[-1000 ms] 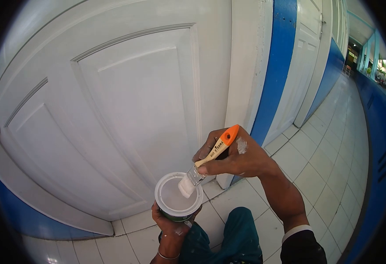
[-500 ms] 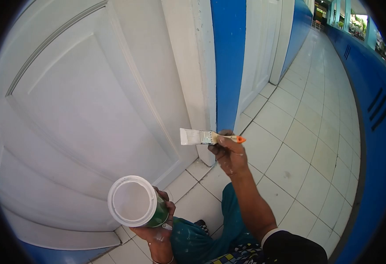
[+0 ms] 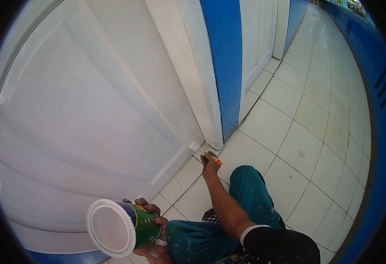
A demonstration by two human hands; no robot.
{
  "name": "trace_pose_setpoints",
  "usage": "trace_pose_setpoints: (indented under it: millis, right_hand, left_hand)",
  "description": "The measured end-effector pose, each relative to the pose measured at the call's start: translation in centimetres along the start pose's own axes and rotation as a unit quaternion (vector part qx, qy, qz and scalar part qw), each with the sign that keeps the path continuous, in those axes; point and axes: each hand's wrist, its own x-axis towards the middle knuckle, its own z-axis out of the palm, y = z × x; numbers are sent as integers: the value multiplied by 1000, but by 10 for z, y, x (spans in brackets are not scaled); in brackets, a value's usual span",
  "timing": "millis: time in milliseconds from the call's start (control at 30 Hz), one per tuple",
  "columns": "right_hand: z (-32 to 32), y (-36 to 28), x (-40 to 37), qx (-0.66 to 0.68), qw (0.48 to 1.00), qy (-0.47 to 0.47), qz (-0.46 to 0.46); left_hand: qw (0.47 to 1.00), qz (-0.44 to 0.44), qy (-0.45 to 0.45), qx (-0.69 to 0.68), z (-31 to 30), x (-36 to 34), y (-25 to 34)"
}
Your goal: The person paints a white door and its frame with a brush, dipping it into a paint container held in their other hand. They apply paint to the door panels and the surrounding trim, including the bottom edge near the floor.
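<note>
My left hand point(image 3: 155, 220) is wrapped around a green paint can point(image 3: 146, 227) with a white rim, tilted so that its mouth faces me. White paint coats what shows of the inside. In my right hand point(image 3: 209, 165) is a paintbrush point(image 3: 197, 148) with an orange-tipped handle, held low by the bottom corner of the white panelled door point(image 3: 91, 101). The white bristles are at the door's lower edge, near the foot of the frame. Whether they touch the door is hard to tell.
A white door frame point(image 3: 188, 66) and a blue wall strip point(image 3: 223, 57) stand beside the door. Pale floor tiles point(image 3: 289, 141) run down the corridor toward another white door point(image 3: 258, 39). A blue low wall point(image 3: 356, 31) lines the right side. My bent knees, in teal trousers point(image 3: 250, 189), are close below.
My right hand has lowered the brush from in front of the frame to the door's bottom corner. The can has shifted left and down in my left hand. My view has tilted downward.
</note>
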Motion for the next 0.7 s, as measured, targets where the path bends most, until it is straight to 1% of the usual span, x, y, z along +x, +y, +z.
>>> trace_pose_setpoints:
  millis: [67, 100, 200, 233, 300, 367, 467, 500, 567, 633, 700]
  right_hand:
    - [-26, 6, 6, -53, 995, 76, -22]
    - [-28, 4, 4, -101, 991, 79, -30]
    - [-16, 12, 5, -110, 991, 67, -47]
    - [-5, 14, 5, -115, 991, 44, -49]
    - [22, 6, -1, -71, 996, 8, -52]
    - [51, -22, -25, -9, 997, -30, -66]
    - [48, -46, -35, 24, 996, -45, -69]
    - [39, -40, -27, 8, 997, -30, -76]
    - [16, -12, -3, -29, 997, 37, -66]
    - [10, 6, 8, -72, 991, 100, -53]
    - [12, 10, 9, -46, 997, 57, -24]
  left_hand:
    - [1000, 8, 9, -12, -2, 0, 2]
    - [999, -10, 8, -34, -1, 0, 5]
    - [998, -41, 14, -35, 1, 0, 9]
    - [998, -45, 16, -28, 2, -1, 9]
    - [999, -49, 20, -14, 3, -1, 8]
    - [999, -43, 14, -29, -1, 0, 8]
    - [998, -36, 8, -42, -2, 0, 7]
    - [998, -37, 5, -44, -1, 0, 6]
    - [998, -42, -2, -50, 0, 2, 4]
    - [998, -53, -1, -34, 2, 2, 3]
    - [998, -69, 12, 3, 4, 0, 5]
